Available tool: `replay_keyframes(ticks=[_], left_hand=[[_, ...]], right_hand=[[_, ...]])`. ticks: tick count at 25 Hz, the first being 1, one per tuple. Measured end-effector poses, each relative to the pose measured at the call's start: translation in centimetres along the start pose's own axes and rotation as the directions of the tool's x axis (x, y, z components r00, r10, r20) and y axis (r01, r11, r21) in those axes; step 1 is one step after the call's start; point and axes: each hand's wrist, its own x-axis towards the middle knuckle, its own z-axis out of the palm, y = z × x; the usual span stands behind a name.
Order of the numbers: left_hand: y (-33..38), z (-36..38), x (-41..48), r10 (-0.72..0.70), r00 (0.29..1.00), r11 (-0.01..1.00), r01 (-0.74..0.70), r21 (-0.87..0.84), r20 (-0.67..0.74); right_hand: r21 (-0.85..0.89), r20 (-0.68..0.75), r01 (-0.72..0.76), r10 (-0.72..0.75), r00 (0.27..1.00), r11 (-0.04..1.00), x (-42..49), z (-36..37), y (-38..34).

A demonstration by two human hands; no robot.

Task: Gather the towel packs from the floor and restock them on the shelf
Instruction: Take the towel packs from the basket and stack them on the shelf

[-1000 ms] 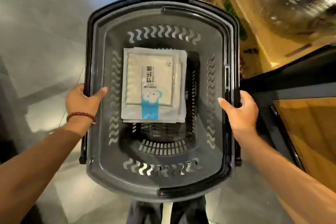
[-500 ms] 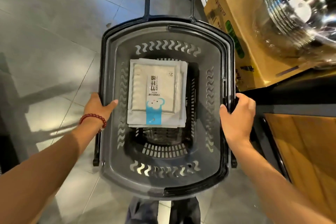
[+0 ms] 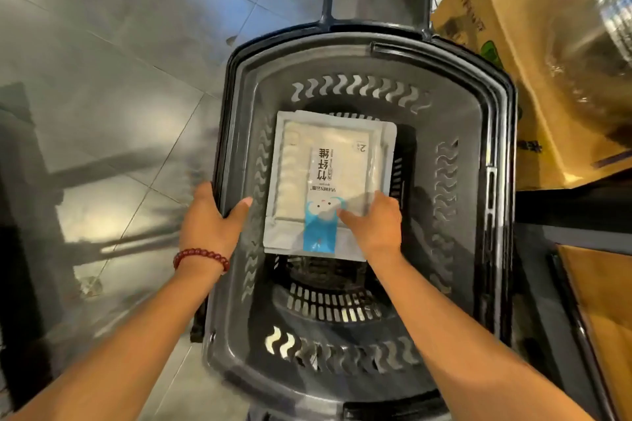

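Dark slotted basket (image 3: pixel 475 120), towel packs (image 3: pixel 328 161) stacked flat inside, grey tiled floor (image 3: pixel 119 44) below

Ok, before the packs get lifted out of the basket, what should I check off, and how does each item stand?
1. Left hand grips the basket by its rim: ok.
2. Right hand is on the packs, thumb on top: ok.
3. Fingers curled under the stack's edge: cannot tell.
4. Packs lie flat and roughly squared: ok.
5. Way up out of the basket is free: ok.
6. Count of packs in the stack: cannot tell.
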Motion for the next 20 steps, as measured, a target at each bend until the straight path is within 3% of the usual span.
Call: replay_keyframes(ticks=[2, 4, 7, 12, 15, 16, 18, 20], left_hand=[[-0.7, 0.6, 0.1, 0.031, 0.997, 0.999, -0.028, 0.045, -0.077], [-1.1, 1.0, 0.2, 0.061, 0.989, 0.997, -0.053, 0.059, -0.134], [-1.1, 1.1, 0.2, 0.072, 0.988, 0.996, -0.064, 0.056, -0.136], [-0.2, 0.1, -0.1, 0.031, 0.997, 0.999, -0.034, -0.042, -0.071], [1.9, -1.1, -1.3, 0.178, 0.976, 0.984, -0.177, 0.017, -0.125], [2.9, -1.3, -1.7, 0.206, 0.975, 0.978, -0.209, -0.017, -0.086], [5.2, -1.4, -2.7, 0.170, 0.981, 0.962, -0.145, -0.230, 0.090], [6.7, -1.2, -3.2, 0.093, 0.962, 0.897, 0.031, -0.441, 0.256]], right_hand=[[-0.081, -0.033, -0.088, 0.085, 0.996, 0.993, 0.9, 1.5, -0.1], [-0.032, -0.057, -0.114, 0.112, 0.992, 0.993, 1.4, 2.2, 0.0], [0.194, -0.044, -0.055, 0.065, 0.997, 0.979, 1.3, 2.5, 0.2], [0.354, -0.025, 0.124, -0.123, 0.992, 0.927, -1.5, -1.5, 0.3], [0.664, 0.004, 0.168, -0.228, 0.974, 0.729, -4.0, -6.5, -0.3], [0.740, 0.012, 0.158, -0.247, 0.969, 0.654, -5.0, -8.1, -0.6], [0.833, 0.054, 0.097, -0.256, 0.965, 0.545, -6.6, -10.3, -1.0], [0.879, 0.131, 0.008, -0.257, 0.958, 0.477, -7.4, -11.1, -1.5]])
